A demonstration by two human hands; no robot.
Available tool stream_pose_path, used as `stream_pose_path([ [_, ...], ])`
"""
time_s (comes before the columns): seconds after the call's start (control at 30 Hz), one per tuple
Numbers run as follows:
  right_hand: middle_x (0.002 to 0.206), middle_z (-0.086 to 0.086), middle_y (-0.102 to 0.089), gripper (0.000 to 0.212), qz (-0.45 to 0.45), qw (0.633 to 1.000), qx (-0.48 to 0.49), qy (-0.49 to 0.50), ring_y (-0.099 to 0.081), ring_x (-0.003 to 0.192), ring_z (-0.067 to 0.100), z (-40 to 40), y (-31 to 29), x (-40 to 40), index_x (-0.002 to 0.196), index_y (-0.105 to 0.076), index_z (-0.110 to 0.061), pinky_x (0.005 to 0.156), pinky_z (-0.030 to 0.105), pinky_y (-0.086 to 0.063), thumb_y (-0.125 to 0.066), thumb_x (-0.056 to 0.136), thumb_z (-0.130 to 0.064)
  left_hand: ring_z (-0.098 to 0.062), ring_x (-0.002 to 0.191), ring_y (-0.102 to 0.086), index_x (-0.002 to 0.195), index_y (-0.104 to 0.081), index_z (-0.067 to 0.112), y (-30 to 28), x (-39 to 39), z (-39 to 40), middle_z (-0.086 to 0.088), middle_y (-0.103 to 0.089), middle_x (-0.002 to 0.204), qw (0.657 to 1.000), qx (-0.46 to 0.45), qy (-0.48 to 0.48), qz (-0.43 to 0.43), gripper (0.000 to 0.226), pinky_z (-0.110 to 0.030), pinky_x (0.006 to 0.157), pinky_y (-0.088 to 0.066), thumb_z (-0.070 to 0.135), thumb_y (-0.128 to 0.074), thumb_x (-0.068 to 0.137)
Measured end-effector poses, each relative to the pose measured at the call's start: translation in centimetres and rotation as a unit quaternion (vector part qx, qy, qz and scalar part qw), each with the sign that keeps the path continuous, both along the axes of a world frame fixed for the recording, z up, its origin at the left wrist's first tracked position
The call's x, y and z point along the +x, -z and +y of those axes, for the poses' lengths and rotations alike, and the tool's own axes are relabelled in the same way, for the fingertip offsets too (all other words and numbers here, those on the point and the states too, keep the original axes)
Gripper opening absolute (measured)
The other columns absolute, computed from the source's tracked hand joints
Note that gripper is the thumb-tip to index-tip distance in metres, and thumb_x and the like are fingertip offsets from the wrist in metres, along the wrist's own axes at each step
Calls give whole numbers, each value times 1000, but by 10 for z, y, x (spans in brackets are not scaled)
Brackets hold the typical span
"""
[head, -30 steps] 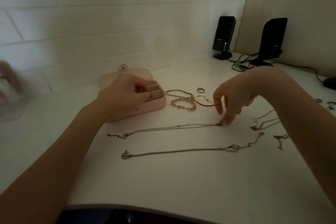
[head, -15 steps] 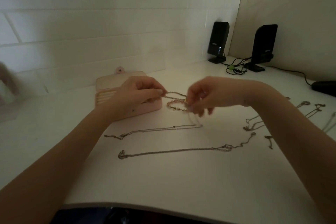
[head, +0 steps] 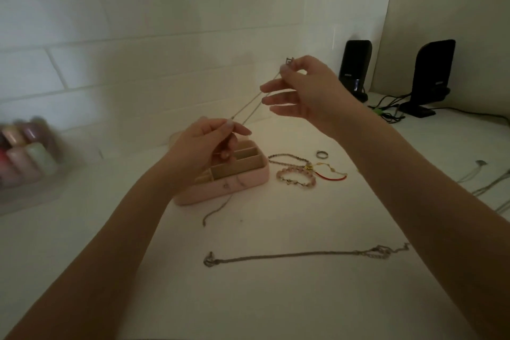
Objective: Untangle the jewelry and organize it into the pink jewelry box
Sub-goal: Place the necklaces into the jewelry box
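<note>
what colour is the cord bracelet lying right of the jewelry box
Red, with small gold pieces: the cord bracelet, seen in the head view.

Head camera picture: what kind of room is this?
Probably a desk at home, against a white brick wall. Two upright black desktop speakers with cables stand in the corner, and an open pink jewelry box sits by loose bracelets.

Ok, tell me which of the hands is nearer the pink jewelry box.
Left. The left hand hovers right over the pink jewelry box, pinching the silver chain above its compartments. The right hand is raised higher, up and to the right, pinching the chain's other end.
</note>
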State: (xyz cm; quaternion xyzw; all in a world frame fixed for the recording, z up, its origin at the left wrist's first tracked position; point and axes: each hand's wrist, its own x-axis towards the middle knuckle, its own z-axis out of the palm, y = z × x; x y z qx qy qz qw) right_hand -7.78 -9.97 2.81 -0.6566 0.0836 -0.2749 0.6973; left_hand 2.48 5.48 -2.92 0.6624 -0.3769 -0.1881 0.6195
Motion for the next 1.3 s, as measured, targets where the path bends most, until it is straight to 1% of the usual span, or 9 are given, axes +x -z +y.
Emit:
stream_pose_path([
  [0.17,82,13,-66,11,-80,988,123,-56,-67,60,18,-6,-5,0,96,-45,-4,53,25,-55,-38,101,-12,-7,49,-35,89,-68,10,5,12,0,5,-48,57,999,-34,-21,26,32,-18,48,-33,15,-38,100],
  [0.43,75,16,-61,9,-182,961,201,-64,-67,63,21,-11,-9,1,100,-45,0,60,29,-58,-40,100,-7,-6,69,-58,96,-72,12,-2,12,0,2,-69,79,979,-186,2,86,27,-15,71,-49,3,-47,92],
  [0.53,75,17,-61,12,-201,950,227,-75,-67,60,22,-12,-13,-2,91,-47,0,61,29,-59,-40,99,-5,-3,65,-56,96,-72,13,-7,14,4,3,-67,80,963,-226,37,144,25,-13,64,-50,8,-49,89],
  [0.7,70,16,-61,14,-199,944,246,-95,-66,59,22,-6,-17,-5,86,-48,0,63,30,-60,-42,98,-4,-2,61,-53,109,-65,21,3,1,-1,9,-72,91,1000,-7,-5,-19,25,-11,48,-40,10,-56,89],
  [0.83,69,17,-59,16,-169,948,239,-127,-65,57,23,11,-14,0,81,-48,0,60,29,-59,-44,97,-1,-10,99,-64,130,-50,25,11,-23,-9,9,-65,118,986,99,81,-109,62,-19,80,-51,31,-69,71],
  [0.9,73,17,-58,15,-149,952,219,-153,-64,61,22,23,-11,3,83,-48,0,63,28,-58,-43,97,-2,-15,99,-64,133,-46,23,11,-29,-12,6,-65,119,986,84,106,-96,70,-21,81,-51,33,-70,68],
  [1.0,74,16,-58,14,-138,955,196,-173,-64,65,23,34,-9,5,84,-48,0,66,29,-58,-43,97,-2,-6,69,-59,116,-59,20,6,-31,-9,3,-73,93,990,35,124,-52,39,-14,58,-42,27,-59,78],
  [1.1,74,16,-58,14,-155,954,206,-150,-64,63,22,31,-12,5,84,-47,-1,65,29,-58,-44,97,-2,-1,54,-54,87,-69,16,4,-28,-6,7,-64,62,995,12,97,-31,20,-11,53,-44,19,-50,87],
  [1.3,75,17,-58,10,-220,935,264,-92,-63,61,22,7,-18,-5,86,-48,-1,63,30,-58,-47,96,-2,-7,62,-62,75,-74,14,-7,-2,4,1,-66,66,988,-129,53,62,20,-16,61,-52,14,-54,78],
])
